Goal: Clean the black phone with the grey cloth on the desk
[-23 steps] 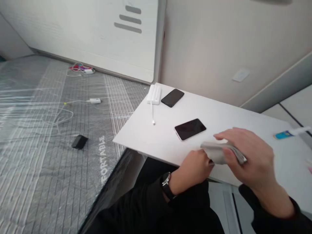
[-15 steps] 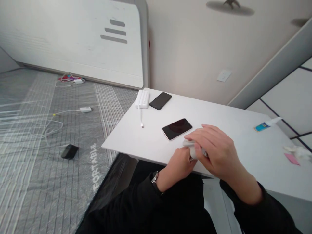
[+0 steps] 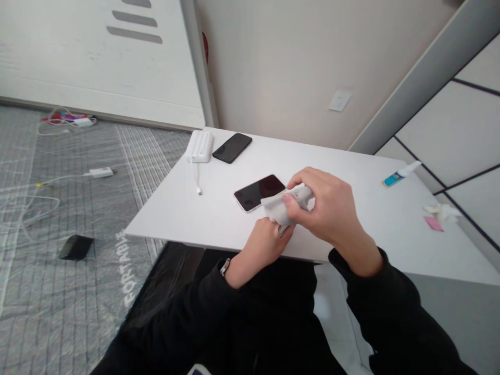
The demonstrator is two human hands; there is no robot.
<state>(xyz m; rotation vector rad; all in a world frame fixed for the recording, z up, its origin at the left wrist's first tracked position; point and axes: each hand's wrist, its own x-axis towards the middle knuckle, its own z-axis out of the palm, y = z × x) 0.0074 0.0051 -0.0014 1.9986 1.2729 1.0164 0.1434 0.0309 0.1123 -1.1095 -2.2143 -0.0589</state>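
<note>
A crumpled grey cloth (image 3: 282,204) is held between both my hands just above the near edge of the white table (image 3: 195,219). My right hand (image 3: 326,211) pinches its upper part with thumb and fingers. My left hand (image 3: 263,245) grips its lower part from below; a watch sits on that wrist. One corner of the cloth reaches the near end of a black phone (image 3: 259,191) that lies face up on the table.
A second black phone (image 3: 232,147) and a white power bank (image 3: 199,146) with a short cable lie at the table's far left corner. A small blue-labelled bottle (image 3: 398,174), a tissue and a pink slip (image 3: 433,223) are at the right. Chargers and cables lie on the grey mattress (image 3: 78,172).
Both hands have moved with the cloth from the table's near edge toward the nearer phone, and the cloth is now bunched up. The camera has swung to the right.
</note>
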